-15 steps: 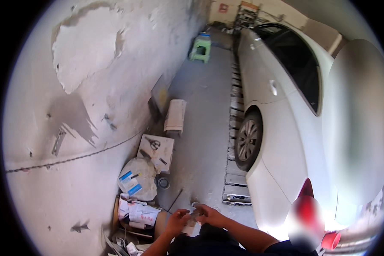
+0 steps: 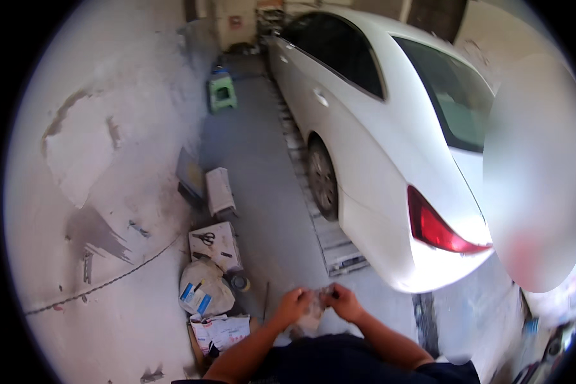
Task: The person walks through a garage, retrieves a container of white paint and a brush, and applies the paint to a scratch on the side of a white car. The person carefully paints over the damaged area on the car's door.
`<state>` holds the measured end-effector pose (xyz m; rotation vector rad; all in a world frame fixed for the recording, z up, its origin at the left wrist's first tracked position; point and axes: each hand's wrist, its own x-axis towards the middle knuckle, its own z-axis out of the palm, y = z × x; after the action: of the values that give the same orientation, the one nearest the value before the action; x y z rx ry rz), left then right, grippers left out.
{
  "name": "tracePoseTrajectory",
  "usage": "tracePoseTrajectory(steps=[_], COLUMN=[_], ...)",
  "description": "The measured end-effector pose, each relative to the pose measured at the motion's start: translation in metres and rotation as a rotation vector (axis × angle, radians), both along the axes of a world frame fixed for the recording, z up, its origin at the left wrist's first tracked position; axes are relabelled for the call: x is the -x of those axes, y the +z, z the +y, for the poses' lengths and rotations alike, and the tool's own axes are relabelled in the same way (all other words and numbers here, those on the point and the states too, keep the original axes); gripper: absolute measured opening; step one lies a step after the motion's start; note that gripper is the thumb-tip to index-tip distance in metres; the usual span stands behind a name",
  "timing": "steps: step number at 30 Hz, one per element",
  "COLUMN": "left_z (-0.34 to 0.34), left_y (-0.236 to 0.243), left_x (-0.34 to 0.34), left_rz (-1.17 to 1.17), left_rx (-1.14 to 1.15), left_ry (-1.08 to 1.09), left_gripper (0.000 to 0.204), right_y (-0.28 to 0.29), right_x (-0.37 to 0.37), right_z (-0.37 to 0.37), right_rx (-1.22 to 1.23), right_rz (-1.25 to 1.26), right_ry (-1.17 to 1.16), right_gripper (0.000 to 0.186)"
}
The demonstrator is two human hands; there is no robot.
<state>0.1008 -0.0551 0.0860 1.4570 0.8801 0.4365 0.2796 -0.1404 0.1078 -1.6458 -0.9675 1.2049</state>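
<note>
My left hand (image 2: 294, 305) and my right hand (image 2: 344, 303) are raised close together in front of my body, low in the middle of the view. Both have their fingers closed in a pinch. Between them is a small, pale, see-through piece (image 2: 312, 318), which looks thin like plastic film; its exact kind is too blurred to tell. The left fingers grip its left side and the right fingers its upper right edge. A dark shirt covers my body just below.
Along the left wall stand a box (image 2: 226, 261) with scissors (image 2: 205, 239) on it, a covered round surface (image 2: 217, 296) with blue-and-white packets, and a carton of papers (image 2: 221, 331). A green stool (image 2: 221, 93) stands farther back. A white car (image 2: 377, 166) fills the right; a blurred shape covers its rear.
My view has swung to the right, bringing the car's rear and tail light further in. Both hands still hold the see-through piece between them.
</note>
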Motion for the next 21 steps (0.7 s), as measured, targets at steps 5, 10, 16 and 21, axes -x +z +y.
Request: tracePoseTrajectory(steps=[5, 10, 16, 21], left_z=[-0.039, -0.100, -0.190, -0.247], left_y=[0.007, 0.035, 0.064, 0.062], left_x=[-0.067, -0.140, -0.207, -0.249], left_rz=[-0.220, -0.257, -0.203, -0.182], left_rx=[0.218, 0.242, 0.068, 0.011], left_ry=[-0.144, -0.191, -0.317, -0.499], left_gripper=[0.018, 0.017, 0.019, 0.019], right_y=[0.027, 0.045, 0.030, 0.044], right_x=[-0.056, -0.118, -0.170, -0.174], right_z=[-0.068, -0.161, -0.289, -0.349], right_rx=[-0.183, -0.196, -0.134, -0.406], right_rz=[0.077, 0.162, 0.116, 0.367], right_ry=[-0.241, -0.445, -0.601, -0.695], right_gripper=[0.022, 0.028, 0.025, 0.034])
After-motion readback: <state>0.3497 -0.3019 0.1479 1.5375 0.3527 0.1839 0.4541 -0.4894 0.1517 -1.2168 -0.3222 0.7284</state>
